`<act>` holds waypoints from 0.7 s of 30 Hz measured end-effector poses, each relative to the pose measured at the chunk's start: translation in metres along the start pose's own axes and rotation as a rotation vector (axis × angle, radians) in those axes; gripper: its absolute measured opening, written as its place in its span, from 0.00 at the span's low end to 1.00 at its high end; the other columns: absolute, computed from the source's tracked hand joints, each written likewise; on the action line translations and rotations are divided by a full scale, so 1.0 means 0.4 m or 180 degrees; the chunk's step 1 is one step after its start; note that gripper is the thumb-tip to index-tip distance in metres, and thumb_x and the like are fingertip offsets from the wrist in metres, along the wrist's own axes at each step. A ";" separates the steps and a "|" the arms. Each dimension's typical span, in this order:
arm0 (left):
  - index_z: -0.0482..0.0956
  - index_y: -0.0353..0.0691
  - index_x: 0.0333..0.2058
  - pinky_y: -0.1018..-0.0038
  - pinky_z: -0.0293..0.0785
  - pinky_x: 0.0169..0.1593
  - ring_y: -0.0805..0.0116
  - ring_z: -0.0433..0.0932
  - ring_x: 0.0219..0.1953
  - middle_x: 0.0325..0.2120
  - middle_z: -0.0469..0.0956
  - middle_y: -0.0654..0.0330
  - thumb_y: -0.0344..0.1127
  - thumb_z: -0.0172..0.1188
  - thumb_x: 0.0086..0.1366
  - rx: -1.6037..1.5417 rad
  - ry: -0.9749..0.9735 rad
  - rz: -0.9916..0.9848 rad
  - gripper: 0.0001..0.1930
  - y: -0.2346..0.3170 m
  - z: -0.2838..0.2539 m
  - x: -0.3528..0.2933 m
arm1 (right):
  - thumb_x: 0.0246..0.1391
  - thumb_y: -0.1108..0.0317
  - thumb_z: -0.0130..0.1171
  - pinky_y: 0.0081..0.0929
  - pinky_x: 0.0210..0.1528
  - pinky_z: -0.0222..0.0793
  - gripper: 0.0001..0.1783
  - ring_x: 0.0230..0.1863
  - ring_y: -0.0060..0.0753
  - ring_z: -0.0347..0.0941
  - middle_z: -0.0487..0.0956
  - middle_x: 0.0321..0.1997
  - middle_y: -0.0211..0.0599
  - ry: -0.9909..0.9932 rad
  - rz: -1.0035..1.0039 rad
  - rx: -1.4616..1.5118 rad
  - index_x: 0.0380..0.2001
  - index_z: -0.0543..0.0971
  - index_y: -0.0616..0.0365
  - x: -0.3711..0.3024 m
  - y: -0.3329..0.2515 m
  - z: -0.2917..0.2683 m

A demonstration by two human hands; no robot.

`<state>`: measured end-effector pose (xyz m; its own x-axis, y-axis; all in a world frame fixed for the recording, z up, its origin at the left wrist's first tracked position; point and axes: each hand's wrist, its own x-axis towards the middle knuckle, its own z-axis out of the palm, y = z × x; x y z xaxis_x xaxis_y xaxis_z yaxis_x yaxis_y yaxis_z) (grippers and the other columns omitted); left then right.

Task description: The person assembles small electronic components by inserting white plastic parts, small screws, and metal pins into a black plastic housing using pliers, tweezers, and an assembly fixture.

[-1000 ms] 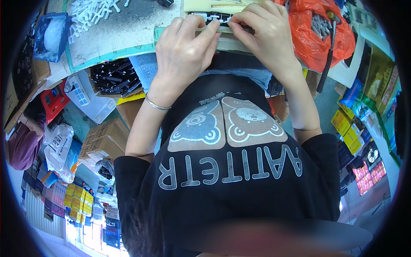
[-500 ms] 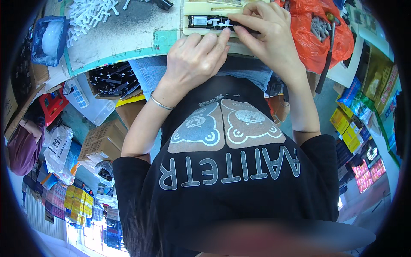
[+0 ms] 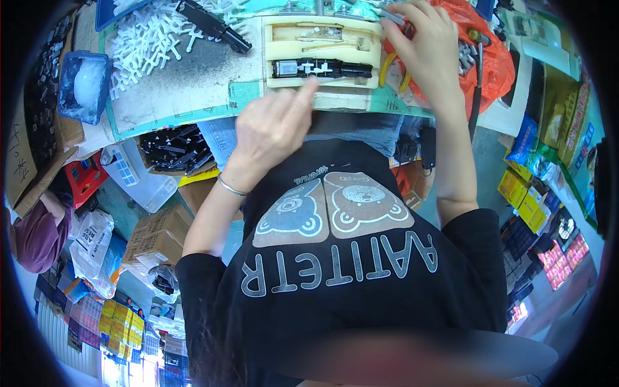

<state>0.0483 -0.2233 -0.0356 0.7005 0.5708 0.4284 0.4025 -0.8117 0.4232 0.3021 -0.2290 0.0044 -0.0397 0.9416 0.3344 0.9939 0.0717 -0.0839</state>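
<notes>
The blk part [image 3: 353, 69] sits lengthwise in the nearest slot of the cream holder [image 3: 281, 51] on the bench [image 3: 174, 97], w/ small white pcs [image 3: 308, 67] on top of it nr its middle. L hand [image 3: 271, 126] is just below, index finger straight out, tip over the holder's near edge; can't tell from here if it's touching the part. Its other fingers are curled in, so can't tell if there's anything in them. R hand [image 3: 431, 55] is off past the holder's right end, thumb & index bent toward a grey pc [image 3: 392, 17]; can't tell if they're pinching it. Yellow handles [image 3: 385, 69] stick out btwn holder & R hand, and beside that hand there's an orange-red bag [image 3: 500, 74] w/ grey pcs showing. Over on the left: a pile of white cross-shaped pcs [image 3: 145, 48], another blk part [image 3: 209, 24] lying at a slant just beside it, and a blue tray [image 3: 101, 97] w/ a white lump inside. Under the bench edge I see a box of blk pcs [image 3: 180, 149].
</notes>
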 end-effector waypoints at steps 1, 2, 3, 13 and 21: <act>0.76 0.39 0.45 0.74 0.67 0.24 0.69 0.72 0.22 0.22 0.72 0.63 0.27 0.61 0.50 -0.0064 0.0182 -0.0178 0.20 -0.010 -0.006 0.006 | 0.46 0.64 0.61 0.31 0.37 0.67 0.11 0.33 0.37 0.74 0.78 0.31 0.38 0.0017 0.0001 -0.0010 0.32 0.79 0.60 0.009 -0.002 -0.007; 0.76 0.39 0.45 0.74 0.67 0.24 0.69 0.72 0.22 0.22 0.72 0.63 0.27 0.61 0.50 -0.0047 0.0209 -0.0167 0.20 -0.023 -0.012 0.013 | 0.44 0.69 0.60 0.31 0.38 0.65 0.09 0.34 0.38 0.72 0.77 0.29 0.39 -0.0254 0.0194 0.0179 0.30 0.80 0.59 0.028 -0.010 -0.009; 0.76 0.39 0.43 0.73 0.69 0.26 0.67 0.73 0.22 0.23 0.73 0.61 0.27 0.60 0.51 0.0012 0.0329 -0.0388 0.18 -0.036 -0.019 0.021 | 0.41 0.73 0.59 0.31 0.39 0.63 0.07 0.34 0.39 0.71 0.76 0.27 0.39 -0.0526 0.0384 0.0369 0.28 0.80 0.59 0.042 -0.013 -0.010; 0.77 0.40 0.37 0.68 0.71 0.38 0.60 0.74 0.36 0.33 0.74 0.59 0.32 0.60 0.54 0.1015 0.0459 -0.1311 0.11 -0.153 -0.098 0.048 | 0.44 0.71 0.60 0.25 0.35 0.72 0.10 0.27 0.32 0.77 0.79 0.32 0.43 -0.1064 0.1010 0.1162 0.32 0.78 0.64 0.052 0.032 -0.022; 0.78 0.39 0.33 0.67 0.70 0.38 0.59 0.73 0.35 0.31 0.74 0.58 0.31 0.61 0.52 0.1001 0.0239 -0.1317 0.08 -0.200 -0.085 0.067 | 0.47 0.79 0.61 0.17 0.40 0.74 0.11 0.37 0.23 0.77 0.79 0.37 0.38 -0.0734 0.1836 0.5019 0.37 0.77 0.66 0.045 -0.094 -0.011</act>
<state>0.0149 -0.1386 -0.0308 0.4060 0.8494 0.3372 0.8021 -0.5080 0.3139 0.2647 -0.2162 0.0177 0.1100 0.9750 -0.1931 -0.1727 -0.1726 -0.9697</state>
